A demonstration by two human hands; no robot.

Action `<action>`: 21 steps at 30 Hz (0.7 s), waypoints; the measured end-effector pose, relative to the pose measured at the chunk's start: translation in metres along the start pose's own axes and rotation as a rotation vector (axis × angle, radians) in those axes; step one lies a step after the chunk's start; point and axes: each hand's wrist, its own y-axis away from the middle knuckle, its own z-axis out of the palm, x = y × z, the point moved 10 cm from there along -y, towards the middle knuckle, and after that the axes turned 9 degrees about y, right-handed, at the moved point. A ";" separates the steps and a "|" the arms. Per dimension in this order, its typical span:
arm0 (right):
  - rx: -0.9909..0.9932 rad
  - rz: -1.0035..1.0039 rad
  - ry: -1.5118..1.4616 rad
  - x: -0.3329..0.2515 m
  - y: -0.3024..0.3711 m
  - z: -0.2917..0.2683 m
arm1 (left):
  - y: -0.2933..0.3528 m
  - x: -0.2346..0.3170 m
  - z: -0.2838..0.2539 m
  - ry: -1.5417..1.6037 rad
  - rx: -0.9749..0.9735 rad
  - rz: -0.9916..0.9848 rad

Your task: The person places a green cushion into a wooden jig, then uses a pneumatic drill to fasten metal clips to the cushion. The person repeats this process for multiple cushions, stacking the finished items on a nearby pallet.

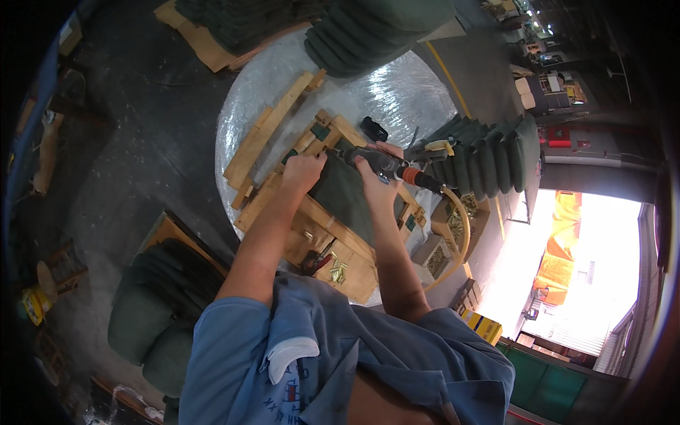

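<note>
My right hand (375, 185) is wrapped round an air-powered driver (382, 163) with a dark body and an orange ring. A yellowish hose (466, 234) curves away from its rear end. The driver's tip points left, at a light wooden frame (329, 221) with a dark green padded panel (343, 198) inside it. Close to that tip, my left hand (304, 172) is closed against the frame's upper rail. Whatever its fingers hold is too small to make out. Several brass-coloured fasteners (338, 272) and a red-handled tool (315, 262) lie on the wood nearer me.
Beneath the frame is a round, plastic-wrapped surface (237, 117). Loose wooden strips (265, 134) and a black object (373, 129) lie on it. Green cushions are stacked at the far side (375, 32), right (489, 156) and lower left (159, 301). Fastener boxes (433, 256) stand at right.
</note>
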 end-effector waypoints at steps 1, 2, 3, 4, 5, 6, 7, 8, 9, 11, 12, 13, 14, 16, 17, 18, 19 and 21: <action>-0.005 0.012 -0.006 0.000 0.000 0.000 | 0.000 0.001 -0.001 0.000 0.006 0.003; -0.010 0.025 -0.012 0.000 0.001 0.001 | 0.000 0.000 -0.001 0.010 -0.003 -0.002; -0.005 0.012 -0.009 -0.001 0.001 0.000 | -0.001 0.000 -0.002 0.021 -0.012 -0.007; 0.001 -0.001 -0.006 -0.002 0.001 0.000 | -0.001 0.000 -0.002 0.031 -0.021 -0.011; 0.007 -0.013 -0.005 -0.003 0.002 0.000 | 0.000 0.001 -0.002 0.016 -0.014 -0.006; 0.003 0.000 0.013 -0.003 0.002 0.002 | 0.001 0.002 -0.003 0.000 -0.007 0.000; 0.000 0.014 0.030 -0.003 0.003 0.004 | 0.002 0.003 -0.003 -0.016 0.000 0.006; -0.002 0.027 0.048 -0.003 0.004 0.005 | 0.002 0.003 -0.004 -0.009 0.004 0.006; -0.001 0.017 0.043 -0.005 0.005 0.008 | 0.002 0.002 -0.004 -0.002 0.007 0.006; -0.001 -0.006 0.031 -0.009 0.006 0.015 | 0.003 0.001 -0.005 0.023 0.030 0.012; -0.019 0.005 0.035 -0.011 0.005 0.018 | 0.004 0.000 -0.006 0.041 0.048 0.018; -0.037 0.015 0.038 -0.013 0.004 0.021 | 0.006 -0.001 -0.007 0.059 0.067 0.023; -0.044 0.017 0.044 -0.017 -0.002 0.021 | 0.002 -0.001 -0.006 0.064 0.070 0.029; -0.032 0.051 0.040 -0.008 -0.002 0.023 | 0.005 -0.002 -0.004 0.074 0.074 0.039; -0.018 0.055 0.038 -0.003 -0.009 0.022 | 0.004 -0.002 -0.012 0.118 0.144 0.055; -0.006 0.062 0.058 -0.002 -0.016 0.017 | 0.010 0.000 -0.022 0.167 0.216 0.073; 0.006 0.069 0.077 -0.002 -0.023 0.012 | 0.012 0.004 -0.030 0.218 0.287 0.092; 0.003 0.084 0.211 -0.011 -0.033 0.008 | 0.019 0.006 -0.046 0.316 0.410 0.160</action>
